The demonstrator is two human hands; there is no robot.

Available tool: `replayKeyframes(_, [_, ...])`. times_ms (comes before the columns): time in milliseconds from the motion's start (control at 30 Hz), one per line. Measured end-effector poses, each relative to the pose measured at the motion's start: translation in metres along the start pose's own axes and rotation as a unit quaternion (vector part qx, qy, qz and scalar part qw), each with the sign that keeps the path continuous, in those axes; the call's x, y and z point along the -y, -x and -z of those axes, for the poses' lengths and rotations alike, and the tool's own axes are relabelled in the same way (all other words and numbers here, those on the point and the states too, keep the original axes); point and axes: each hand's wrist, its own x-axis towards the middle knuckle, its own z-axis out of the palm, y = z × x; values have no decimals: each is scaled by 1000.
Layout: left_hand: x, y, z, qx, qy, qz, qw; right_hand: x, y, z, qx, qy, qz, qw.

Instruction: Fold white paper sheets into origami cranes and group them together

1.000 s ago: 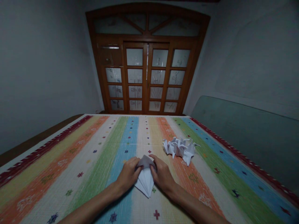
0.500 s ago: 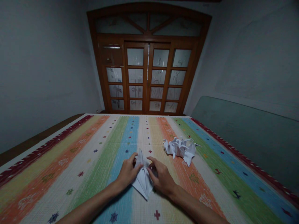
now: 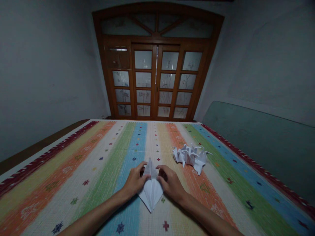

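A folded sheet of white paper (image 3: 151, 193), shaped like a long kite with a centre crease, is between my two hands above the striped cloth. One narrow point aims away from me and the other toward me. My left hand (image 3: 136, 177) pinches its left edge, thumb on top and fingers curled beneath. On the opposite edge, my right hand (image 3: 169, 180) grips the paper with thumb and bent fingers. Parts of the fingertips are hidden behind the paper. Beyond my right hand sits a cluster of white folded paper cranes (image 3: 190, 156), bunched together.
A striped, patterned tablecloth (image 3: 98, 177) covers the broad table. Along the right side stands a pale green panel (image 3: 258, 137). Wooden doors with glass panes (image 3: 157, 82) are at the far end, between plain walls.
The folded paper has turned slightly and spread wider, its near point shifting left and its far tip right. My right thumb and fingers have shifted on its right edge. The crane cluster stays put.
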Motion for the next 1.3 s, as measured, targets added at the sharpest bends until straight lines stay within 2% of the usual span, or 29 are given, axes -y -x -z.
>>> replayKeyframes(133, [-5, 1, 0, 15, 20, -11, 1000, -1, -5, 1, 23, 10, -12, 1000])
replayKeyframes(300, [-9, 1, 1, 8, -8, -13, 1000, -2, -6, 1, 33, -14, -16, 999])
replayKeyframes(567, [-9, 3, 1, 11, -25, -34, 999, -6, -8, -3, 22, -55, -32, 998])
replayKeyframes(767, [-12, 5, 1, 38, -64, -67, 995, -9, -7, -6, 17, -35, -43, 998])
replayKeyframes(967, [-10, 2, -4, 6, -140, -46, 989, -6, -6, -4, 31, 8, -28, 999])
replayKeyframes(1300, [-14, 3, -9, 10, -84, -50, 995, -4, -5, -5, 29, 1, -35, 999])
